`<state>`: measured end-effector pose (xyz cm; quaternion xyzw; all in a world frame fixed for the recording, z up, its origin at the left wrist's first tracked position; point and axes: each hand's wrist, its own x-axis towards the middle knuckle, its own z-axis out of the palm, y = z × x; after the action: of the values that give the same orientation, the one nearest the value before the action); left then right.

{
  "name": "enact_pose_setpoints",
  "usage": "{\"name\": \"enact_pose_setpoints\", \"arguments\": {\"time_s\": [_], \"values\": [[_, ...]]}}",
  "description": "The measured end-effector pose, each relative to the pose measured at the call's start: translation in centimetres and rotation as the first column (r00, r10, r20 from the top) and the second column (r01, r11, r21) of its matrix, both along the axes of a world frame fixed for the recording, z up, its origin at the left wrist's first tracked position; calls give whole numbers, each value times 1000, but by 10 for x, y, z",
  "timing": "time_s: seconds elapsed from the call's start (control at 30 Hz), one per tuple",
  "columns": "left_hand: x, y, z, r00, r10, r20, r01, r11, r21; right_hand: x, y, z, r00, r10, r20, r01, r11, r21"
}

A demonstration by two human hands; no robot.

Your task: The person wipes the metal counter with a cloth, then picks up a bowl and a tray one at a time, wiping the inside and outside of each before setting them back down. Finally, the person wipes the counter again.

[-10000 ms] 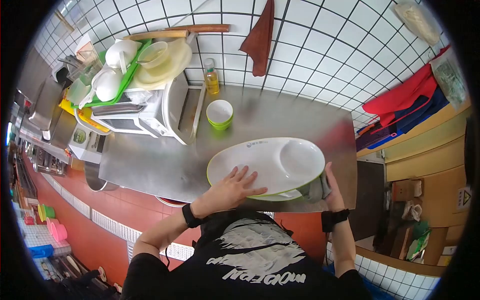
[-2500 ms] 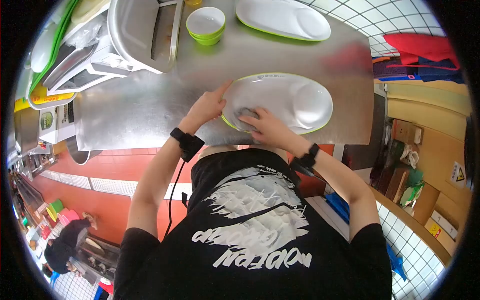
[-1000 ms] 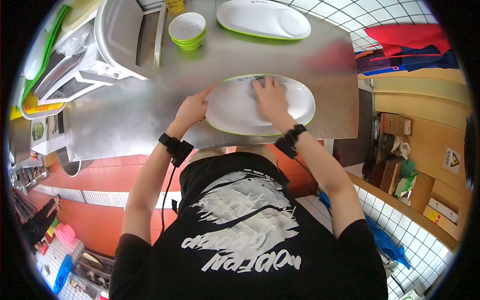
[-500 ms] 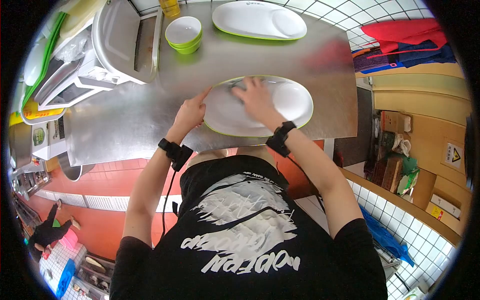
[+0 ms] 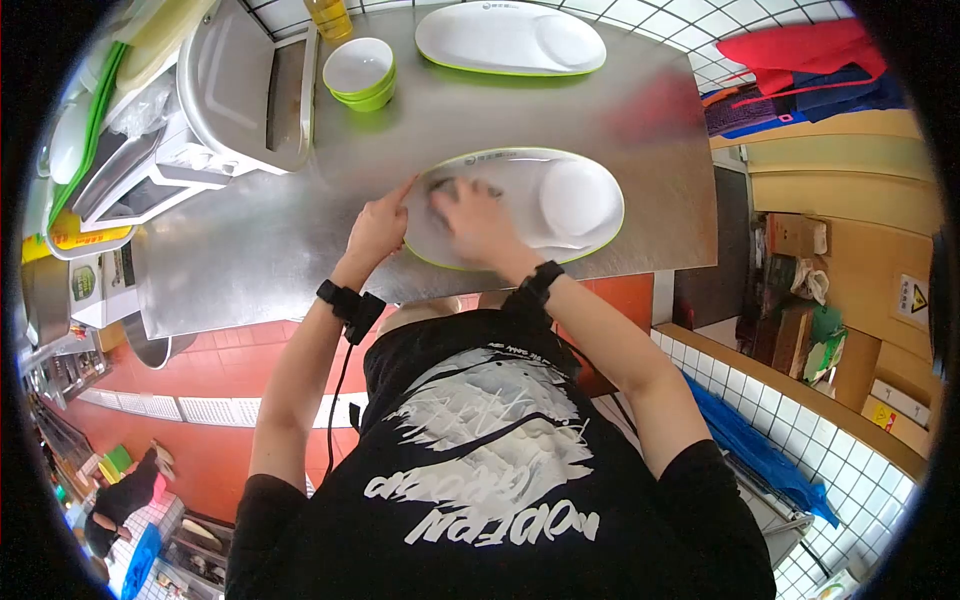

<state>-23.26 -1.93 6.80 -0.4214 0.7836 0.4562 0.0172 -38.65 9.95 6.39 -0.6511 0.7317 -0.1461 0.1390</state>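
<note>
A long white oval plate with a green rim (image 5: 581, 200) lies on the steel table in front of me. My left hand (image 5: 378, 232) grips the plate's left edge, index finger stretched along the rim and the other fingers curled. Over the left part of the plate is my right hand (image 5: 470, 220), blurred by motion, its fingers pressing down on something small and dark that I cannot make out. The round section at the plate's right end is uncovered.
Farther back on the steel table (image 5: 240, 240) stand two stacked green-and-white bowls (image 5: 360, 70), a second oval plate (image 5: 490, 38) and a yellow bottle (image 5: 329, 18). A white appliance (image 5: 232, 90) is at the left. Another person (image 5: 125, 505) is at the lower left.
My right hand has moved left across the plate, with the dark thing under its fingers. My left hand stays at the plate's left edge. The view has shifted slightly.
</note>
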Motion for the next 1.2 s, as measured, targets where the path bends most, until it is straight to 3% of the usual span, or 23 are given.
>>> {"name": "enact_pose_setpoints", "arguments": {"time_s": [0.03, 0.1, 0.13, 0.27, 0.33, 0.4, 0.47, 0.5, 0.53, 0.67, 0.7, 0.77, 0.83, 0.9, 0.97, 1.07, 1.2], "values": [[0, 0, 2, 1000, 6, 10, -6, 1000, 22, 7, 10, 6, 1000, -1, 1, 1, 1000, -1], [1, -1, -1, 1000, 18, 20, -19, 999, 43, 13, 26, 17, 979, 193, 68, -200, 973, 113], [3, -1, -8, 1000, 6, 2, -6, 1000, 3, 4, 33, 18, 977, 201, 68, -207, 972, 114], [7, 1, -18, 1000, 24, 15, -23, 996, -89, -69, 72, 46, 989, 102, 108, -142, 862, 486], [10, 0, -30, 999, 35, 5, -34, 996, -88, -118, 88, 52, 977, 27, 211, -151, 786, 599], [14, 1, -28, 999, 40, -1, -40, 996, -86, -166, 107, 61, 925, -155, 348, -60, 843, 534], [14, 6, -9, 982, 177, -57, -168, 976, 138, -191, 117, 75, 958, -239, 158, 190, 942, 277], [13, 8, -10, 982, 180, -53, -172, 975, 140, -192, 119, 73, 891, -449, -68, 453, 865, 214], [13, 9, -11, 971, 237, -10, -232, 956, 181, -194, 124, 68, 727, -631, -270, 672, 735, 92], [10, 19, -9, 962, 273, 32, -273, 935, 228, -238, 151, 11, 752, -649, -114, 658, 732, 174], [11, 21, -16, 959, 280, 37, -281, 933, 224, -237, 154, 2, 729, -684, -7, 670, 712, 210], [12, 22, -34, 981, 175, 89, -170, 984, -60, -230, 154, -1, 701, -705, 108, 667, 701, 252], [11, 21, -30, 981, 161, 110, -153, 985, -78, -227, 154, 1, 585, -758, 288, 690, 652, 314], [13, 16, -16, 983, 137, 124, -126, 988, -94, -230, 153, -5, 592, -743, 313, 676, 669, 309], [12, 11, 9, 993, 99, 68, -113, 960, 256, -232, 154, -7, 594, -733, 330, 672, 678, 298], [15, 10, 11, 989, 147, -8, -134, 918, 373, -229, 153, -3, 572, -716, 401, 647, 694, 317], [20, 13, 2, 986, 161, -43, -129, 903, 409, -227, 154, -8, 513, -733, 448, 675, 666, 318]]}}
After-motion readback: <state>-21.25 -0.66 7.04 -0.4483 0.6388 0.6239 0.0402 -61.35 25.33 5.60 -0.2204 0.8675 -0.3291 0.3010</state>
